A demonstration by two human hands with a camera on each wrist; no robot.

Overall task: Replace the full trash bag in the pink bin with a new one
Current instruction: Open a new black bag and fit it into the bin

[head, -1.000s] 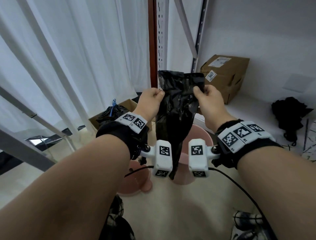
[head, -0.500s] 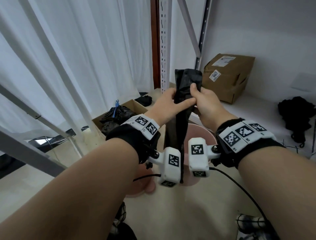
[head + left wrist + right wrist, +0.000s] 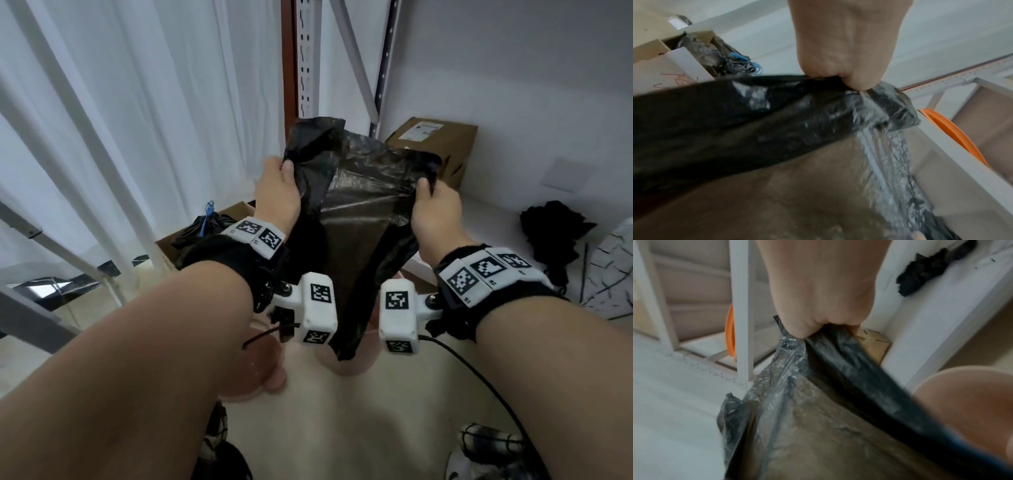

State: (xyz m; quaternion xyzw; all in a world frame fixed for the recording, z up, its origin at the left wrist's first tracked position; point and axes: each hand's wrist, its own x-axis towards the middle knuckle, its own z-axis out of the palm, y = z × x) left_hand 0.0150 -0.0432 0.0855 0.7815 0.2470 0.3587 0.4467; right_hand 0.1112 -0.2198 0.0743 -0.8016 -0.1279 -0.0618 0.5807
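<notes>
I hold a new black trash bag up in front of me, stretched wide between both hands. My left hand pinches its top left edge, with a flap standing up above the fingers. My right hand pinches the top right edge. The bag tapers down to a point between my wrists. Below it the pink bin shows only in part. In the left wrist view my left hand grips the bunched bag. The right wrist view shows my right hand gripping the bag.
An open cardboard box at the left holds a tied black bag with a blue tie. A closed brown box sits on a white shelf at the back. Black cloth lies right. Shelf posts and white curtains stand behind.
Half a second ago my hands were close together with the bag bunched narrow. They have moved apart and the bag is now spread wide between them.
</notes>
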